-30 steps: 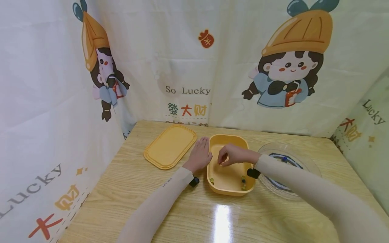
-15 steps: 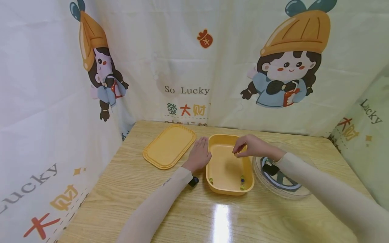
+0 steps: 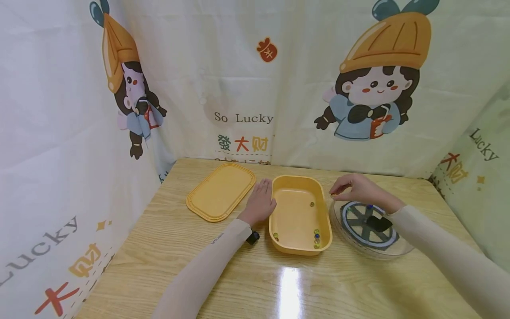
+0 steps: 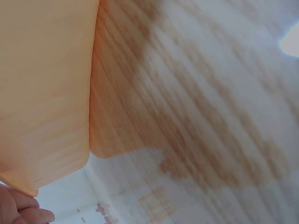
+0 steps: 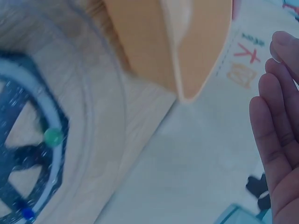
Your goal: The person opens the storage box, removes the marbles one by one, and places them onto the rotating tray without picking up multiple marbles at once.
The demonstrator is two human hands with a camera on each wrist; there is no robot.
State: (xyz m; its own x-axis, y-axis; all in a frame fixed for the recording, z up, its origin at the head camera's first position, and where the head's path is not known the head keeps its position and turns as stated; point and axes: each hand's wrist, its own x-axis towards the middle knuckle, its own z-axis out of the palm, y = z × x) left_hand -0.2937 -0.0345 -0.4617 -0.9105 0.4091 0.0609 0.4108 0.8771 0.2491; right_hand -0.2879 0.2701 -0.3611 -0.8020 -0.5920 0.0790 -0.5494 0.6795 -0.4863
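Observation:
An orange plastic bin stands on the table with several small marbles inside, among them a blue marble at the near right and an olive marble farther back. My left hand rests flat, fingers straight, against the bin's left rim. Just past its right rim is my right hand, thumb and forefinger pinching a tiny marble, mostly hidden by the fingertips. Below that hand sits a clear bowl with a dark wheel-shaped pattern. A green marble and another blue marble lie in it.
A flat orange lid lies on the table left of the bin. Behind the wooden table hangs a printed curtain, which also closes off both sides.
My right hand has moved rightward, from inside the bin over its right rim to the bowl's left edge, still pinching. An olive marble in the bin has come into view. The left hand stays put.

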